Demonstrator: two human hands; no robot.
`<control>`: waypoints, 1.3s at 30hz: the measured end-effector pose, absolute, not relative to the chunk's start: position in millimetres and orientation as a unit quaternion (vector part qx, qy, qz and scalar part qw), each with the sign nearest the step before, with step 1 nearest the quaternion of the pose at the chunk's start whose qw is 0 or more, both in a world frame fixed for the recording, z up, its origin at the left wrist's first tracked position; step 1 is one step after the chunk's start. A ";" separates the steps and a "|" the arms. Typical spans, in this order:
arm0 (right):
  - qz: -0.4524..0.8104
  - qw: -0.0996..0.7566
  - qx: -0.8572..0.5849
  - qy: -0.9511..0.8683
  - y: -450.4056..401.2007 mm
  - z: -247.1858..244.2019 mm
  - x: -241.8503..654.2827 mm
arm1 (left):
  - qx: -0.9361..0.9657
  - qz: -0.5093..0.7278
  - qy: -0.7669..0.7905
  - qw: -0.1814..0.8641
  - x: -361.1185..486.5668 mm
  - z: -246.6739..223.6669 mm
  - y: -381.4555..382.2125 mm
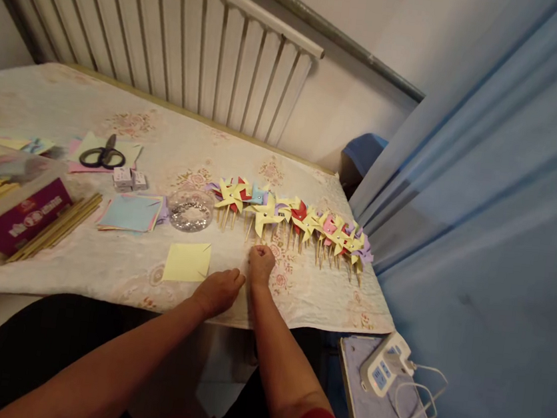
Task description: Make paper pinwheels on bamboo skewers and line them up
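Note:
My left hand rests near the table's front edge with its fingers pinched together; what it holds, if anything, is too small to make out. Just right of it, my right hand is closed too, and its fingers hide whatever may be inside. A yellow paper sheet with slits at its corners lies left of my left hand. Behind it stands a round clear dish of small shiny pieces. Several paper pinwheels on sticks, in yellow, red, purple and blue, form a row behind and right of my hands.
Left on the flowered tablecloth are stacked blue paper squares, small boxes, black scissors, wooden sticks and a plastic bag with a purple label. A power strip sits on a lower surface at right, beside a blue curtain.

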State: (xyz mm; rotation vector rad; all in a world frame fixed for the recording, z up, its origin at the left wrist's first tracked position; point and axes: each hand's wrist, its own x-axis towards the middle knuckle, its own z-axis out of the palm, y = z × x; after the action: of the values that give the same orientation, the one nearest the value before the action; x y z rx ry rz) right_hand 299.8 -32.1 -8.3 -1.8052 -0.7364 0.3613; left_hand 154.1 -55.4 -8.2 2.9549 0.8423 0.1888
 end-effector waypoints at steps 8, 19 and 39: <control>0.134 0.517 -0.782 -0.319 9.6 -4.6 294.8 | 0.959 0.056 0.270 0.062 154.5 -8.3 -55.0; 0.118 0.466 -0.821 -0.309 40.5 0.2 296.0 | 0.958 0.035 0.271 0.085 152.7 2.3 -57.2; 0.088 0.435 -0.842 -0.306 44.5 1.7 288.2 | 0.960 0.057 0.258 0.089 152.1 -0.7 -56.2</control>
State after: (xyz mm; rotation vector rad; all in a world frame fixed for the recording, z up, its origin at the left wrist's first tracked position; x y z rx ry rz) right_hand 288.2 44.5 1.7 -2.0967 -0.7606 0.2196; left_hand 152.1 -56.2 -0.7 2.8572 0.7682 0.1709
